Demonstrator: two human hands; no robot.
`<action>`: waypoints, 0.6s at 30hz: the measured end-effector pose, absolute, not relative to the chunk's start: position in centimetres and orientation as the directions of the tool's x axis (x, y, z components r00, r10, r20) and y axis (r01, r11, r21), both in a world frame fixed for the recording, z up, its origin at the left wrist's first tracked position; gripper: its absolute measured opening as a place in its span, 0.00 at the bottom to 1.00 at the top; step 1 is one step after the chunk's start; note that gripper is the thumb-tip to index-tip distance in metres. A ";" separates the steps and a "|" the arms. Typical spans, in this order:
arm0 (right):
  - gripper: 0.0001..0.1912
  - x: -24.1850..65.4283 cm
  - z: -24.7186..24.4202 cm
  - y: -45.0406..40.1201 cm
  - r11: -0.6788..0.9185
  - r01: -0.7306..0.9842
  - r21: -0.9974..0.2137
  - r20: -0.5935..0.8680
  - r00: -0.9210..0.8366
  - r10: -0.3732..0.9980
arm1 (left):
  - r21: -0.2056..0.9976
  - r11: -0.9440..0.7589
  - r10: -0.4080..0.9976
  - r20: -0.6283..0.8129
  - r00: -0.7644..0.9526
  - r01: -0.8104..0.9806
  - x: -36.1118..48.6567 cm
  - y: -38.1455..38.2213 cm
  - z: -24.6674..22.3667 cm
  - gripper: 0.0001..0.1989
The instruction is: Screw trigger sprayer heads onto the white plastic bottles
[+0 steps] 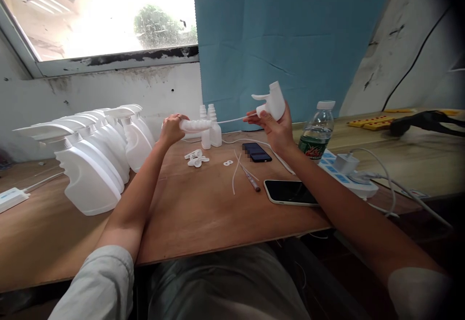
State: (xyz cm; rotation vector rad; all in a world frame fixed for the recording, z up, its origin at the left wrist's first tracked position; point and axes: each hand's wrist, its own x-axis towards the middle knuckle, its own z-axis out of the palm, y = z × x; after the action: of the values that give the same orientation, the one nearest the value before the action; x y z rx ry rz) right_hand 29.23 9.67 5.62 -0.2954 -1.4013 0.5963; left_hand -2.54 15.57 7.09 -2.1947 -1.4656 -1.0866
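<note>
My left hand (173, 128) is closed on a white bottle (196, 125), tilted on its side with its neck toward the right. In my right hand (278, 128) is a white spray head (273, 103), its trigger pointing left. A thin white tube (234, 120) runs from the spray head to the bottle's neck. Whether the tube's end is inside the neck cannot be made out. Behind the held bottle stand small white bottles (215, 133). Small white plastic parts (197, 159) and little white rings (227, 163) lie on the table below.
Several white spray bottles (90, 179) stand at the left. Two phones (257, 152), loose thin tubes (235, 177) and a screwdriver (252, 182) lie on the wooden table (203, 218). A drink bottle (316, 133) and a power strip (336, 169) with cables are at the right.
</note>
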 end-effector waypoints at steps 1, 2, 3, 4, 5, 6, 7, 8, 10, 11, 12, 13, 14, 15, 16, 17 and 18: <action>0.20 28.9 5.6 9.8 0.812 -0.211 -0.544 0.826 0.039 0.563 | 0.183 -0.467 0.706 0.666 0.240 0.865 -2.2 15.0 7.9 0.27; 0.21 28.6 5.5 9.9 0.805 -0.205 -0.557 0.819 0.021 0.573 | 0.220 -0.467 0.756 0.601 0.258 0.856 -1.9 14.4 8.6 0.27; 0.22 28.2 5.6 10.0 0.798 -0.198 -0.569 0.814 0.002 0.581 | 0.264 -0.451 0.806 0.531 0.262 0.853 -1.6 13.7 9.4 0.28; 0.23 27.7 5.7 10.0 0.794 -0.192 -0.576 0.812 -0.019 0.584 | 0.304 -0.433 0.847 0.459 0.268 0.848 -1.3 13.0 10.1 0.28; 0.23 27.2 5.9 9.9 0.793 -0.188 -0.580 0.812 -0.047 0.582 | 0.338 -0.427 0.873 0.395 0.285 0.839 -1.0 12.3 10.8 0.29; 0.24 26.6 6.2 9.7 0.792 -0.188 -0.580 0.813 -0.079 0.577 | 0.364 -0.436 0.885 0.338 0.319 0.823 -0.8 11.6 11.3 0.28; 0.24 26.1 6.6 9.5 0.793 -0.193 -0.578 0.816 -0.111 0.568 | 0.387 -0.454 0.886 0.291 0.361 0.802 -0.7 11.0 11.8 0.28; 0.24 25.5 7.1 9.2 0.792 -0.201 -0.577 0.817 -0.142 0.559 | 0.406 -0.478 0.878 0.251 0.408 0.779 -0.6 10.4 12.1 0.27; 0.24 24.6 8.3 8.6 0.784 -0.229 -0.577 0.816 -0.184 0.547 | 0.445 -0.523 0.847 0.173 0.503 0.727 -0.5 9.5 12.5 0.26; 0.24 24.1 8.9 8.4 0.774 -0.246 -0.583 0.812 -0.202 0.547 | 0.470 -0.540 0.825 0.134 0.549 0.698 -0.5 9.1 12.6 0.25; 0.24 23.6 9.4 8.3 0.759 -0.267 -0.594 0.804 -0.225 0.550 | 0.499 -0.553 0.800 0.094 0.593 0.667 -0.4 8.8 12.6 0.25; 0.23 23.0 9.8 8.2 0.734 -0.291 -0.613 0.790 -0.257 0.557 | 0.527 -0.561 0.771 0.054 0.634 0.638 -0.2 8.5 12.6 0.24; 0.23 22.4 10.0 8.2 0.700 -0.322 -0.637 0.770 -0.294 0.566 | 0.550 -0.562 0.747 0.017 0.665 0.618 0.0 8.4 12.5 0.24; 0.22 21.7 10.1 8.3 0.657 -0.358 -0.663 0.748 -0.328 0.576 | 0.563 -0.555 0.733 -0.017 0.680 0.612 0.3 8.3 12.3 0.24; 0.21 20.9 10.0 8.4 0.607 -0.396 -0.689 0.724 -0.360 0.588 | 0.562 -0.544 0.731 -0.048 0.681 0.623 0.6 8.4 12.0 0.24; 0.20 20.1 9.8 8.6 0.555 -0.434 -0.710 0.703 -0.382 0.600 | 0.548 -0.528 0.741 -0.076 0.667 0.649 1.0 8.4 11.7 0.24; 0.19 19.3 9.5 8.7 0.508 -0.470 -0.722 0.686 -0.391 0.613 | 0.524 -0.506 0.764 -0.096 0.638 0.685 1.2 8.6 11.3 0.24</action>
State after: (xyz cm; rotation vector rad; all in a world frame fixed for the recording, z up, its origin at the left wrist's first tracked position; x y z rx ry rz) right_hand 19.27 8.68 9.46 -0.1266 -1.5927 1.1674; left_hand 1.24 8.56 11.32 -3.3048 -1.6011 -0.2828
